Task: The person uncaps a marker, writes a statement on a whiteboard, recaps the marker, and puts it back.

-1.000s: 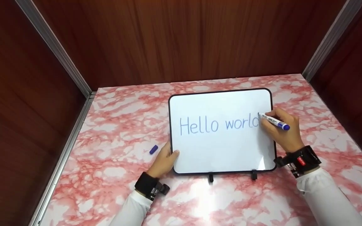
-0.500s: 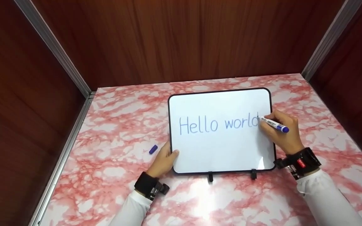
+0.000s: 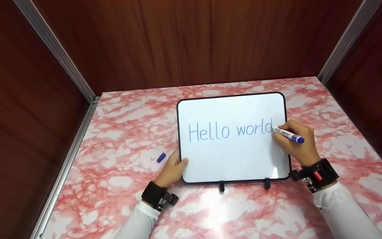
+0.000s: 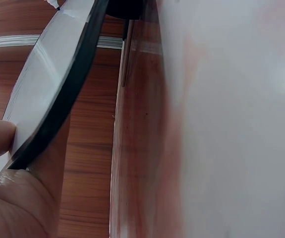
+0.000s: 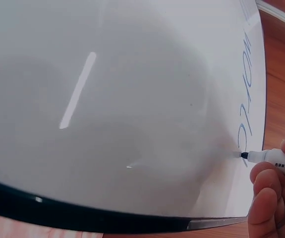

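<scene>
A black-framed whiteboard (image 3: 234, 159) leans back on small black feet, with "Hello world" written across it in blue. My left hand (image 3: 172, 169) grips its lower left edge, the thumb on the white face and the other fingers behind, as the left wrist view shows too. In my right hand (image 3: 297, 142) a white marker (image 3: 288, 134) with a blue end is pinched between thumb and fingers. Its dark tip (image 5: 244, 155) touches the board at the stem of the final "d". On the table left of the board lies the blue marker cap (image 3: 161, 157).
The table (image 3: 121, 132) has a red and white marbled top. Brown wood-grain panels (image 3: 177, 43) with metal corner strips (image 3: 58, 49) enclose it at the back and sides. Black feet (image 3: 222, 186) stick out below the board's lower edge.
The marker tip has moved down from the top of the last letter, drawing the upright stroke of the "d". My left hand keeps its grip; the cap lies where it was.
</scene>
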### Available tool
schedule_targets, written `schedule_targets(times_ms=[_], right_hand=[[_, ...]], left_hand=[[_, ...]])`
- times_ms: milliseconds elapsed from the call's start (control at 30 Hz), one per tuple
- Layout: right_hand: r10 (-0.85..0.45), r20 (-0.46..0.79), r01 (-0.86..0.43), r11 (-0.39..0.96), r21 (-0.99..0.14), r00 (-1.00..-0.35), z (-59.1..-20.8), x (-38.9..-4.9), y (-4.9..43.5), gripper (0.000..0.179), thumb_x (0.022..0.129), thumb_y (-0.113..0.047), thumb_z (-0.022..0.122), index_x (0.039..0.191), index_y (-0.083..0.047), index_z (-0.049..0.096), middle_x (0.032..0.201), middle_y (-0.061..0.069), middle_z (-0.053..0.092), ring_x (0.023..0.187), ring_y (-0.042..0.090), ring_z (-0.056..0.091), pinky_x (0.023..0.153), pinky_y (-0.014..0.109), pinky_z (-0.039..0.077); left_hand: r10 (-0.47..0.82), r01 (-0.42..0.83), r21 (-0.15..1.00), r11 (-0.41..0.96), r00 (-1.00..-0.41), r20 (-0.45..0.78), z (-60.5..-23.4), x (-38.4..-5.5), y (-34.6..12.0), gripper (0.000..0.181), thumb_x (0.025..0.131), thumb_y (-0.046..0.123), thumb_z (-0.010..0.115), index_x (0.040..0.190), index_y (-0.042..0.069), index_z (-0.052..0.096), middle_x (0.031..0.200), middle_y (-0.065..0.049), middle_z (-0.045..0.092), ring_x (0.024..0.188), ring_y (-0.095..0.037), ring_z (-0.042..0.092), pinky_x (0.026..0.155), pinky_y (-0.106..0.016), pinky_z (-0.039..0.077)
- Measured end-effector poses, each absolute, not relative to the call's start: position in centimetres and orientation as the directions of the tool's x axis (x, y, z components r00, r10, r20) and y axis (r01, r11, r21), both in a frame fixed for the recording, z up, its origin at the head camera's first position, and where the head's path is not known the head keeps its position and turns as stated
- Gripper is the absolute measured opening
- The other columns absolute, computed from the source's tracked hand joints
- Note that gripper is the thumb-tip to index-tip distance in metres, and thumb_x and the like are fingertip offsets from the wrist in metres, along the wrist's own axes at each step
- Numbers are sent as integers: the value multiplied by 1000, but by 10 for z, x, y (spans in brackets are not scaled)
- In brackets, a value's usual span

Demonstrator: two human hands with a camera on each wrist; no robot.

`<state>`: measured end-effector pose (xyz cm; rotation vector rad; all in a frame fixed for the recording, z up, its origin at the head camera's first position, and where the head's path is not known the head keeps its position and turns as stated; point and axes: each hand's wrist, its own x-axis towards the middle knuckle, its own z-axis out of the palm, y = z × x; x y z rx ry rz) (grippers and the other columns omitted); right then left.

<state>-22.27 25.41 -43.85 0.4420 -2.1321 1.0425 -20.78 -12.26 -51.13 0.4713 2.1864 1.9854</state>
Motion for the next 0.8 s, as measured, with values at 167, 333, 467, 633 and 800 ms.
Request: schedule_targets(times_ms=[167,333,467,633,800], right_hand=[[4,720,-563,620,-547,-694,-444,-223,256,18,66,15,74,69,0,64,59,6,63,49,9,51,45,10,37],[-7,715,-568,613,-549,-699,-444,-219,255,18,66,15,74,68,0,63,58,6,62,48,9,49,44,11,37],[-14,711,-573,603,-555,-703,-443,-215,255,17,67,15,73,68,0,63,58,8,61,48,9,49,45,11,38],[-16,706,-568,608,-555,-708,-450,-217,259,19,66,15,74,68,0,62,59,7,63,49,10,51,46,10,39],[-18,694,-556,615,-560,-719,-467,-228,271,21,68,11,77,69,-6,64,61,0,63,50,7,51,45,12,39]], left_hand=[[323,131,988,85,-942,97,-510,-208,-123,45,97,-5,43,141,-10,37,123,-23,60,107,-27,60,95,-37,49],[320,118,989,90,-944,83,-510,-208,-123,45,97,-4,43,141,-8,37,122,-22,60,106,-27,60,94,-36,49],[321,123,988,97,-943,86,-510,-207,-123,41,97,-4,42,137,-9,40,119,-22,61,104,-27,61,91,-37,51],[330,135,988,71,-938,104,-511,-208,-122,46,97,-6,41,142,-8,35,125,-23,58,108,-28,59,95,-36,48],[334,159,985,73,-934,126,-512,-208,-122,50,96,-7,41,145,-10,30,128,-25,56,110,-29,58,98,-37,47]])
